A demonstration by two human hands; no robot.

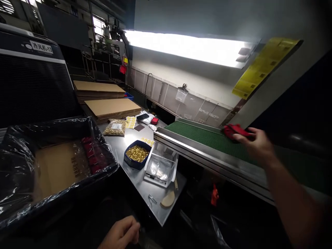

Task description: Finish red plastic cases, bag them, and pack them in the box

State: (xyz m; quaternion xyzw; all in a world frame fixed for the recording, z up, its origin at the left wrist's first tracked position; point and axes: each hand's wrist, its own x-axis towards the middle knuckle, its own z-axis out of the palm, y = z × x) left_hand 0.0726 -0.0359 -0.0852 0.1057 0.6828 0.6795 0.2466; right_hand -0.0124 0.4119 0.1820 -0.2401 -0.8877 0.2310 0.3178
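My right hand reaches over the green conveyor belt and grips a red and black item between thumb and fingers. The item looks soft and folded; its exact kind does not show. Low in the view, my left hand is closed with its fingers curled, and nothing shows in it. It is nearest to the metal table's front corner and the plastic-lined dark bin. Inside that bin, several similar red items stand in a row beside a cardboard sheet.
On the metal table are a blue tub of gold-coloured small parts, a bag of similar parts, a white tray, small pliers and stacked cardboard. The conveyor's metal rail borders the table. A bright lamp hangs above.
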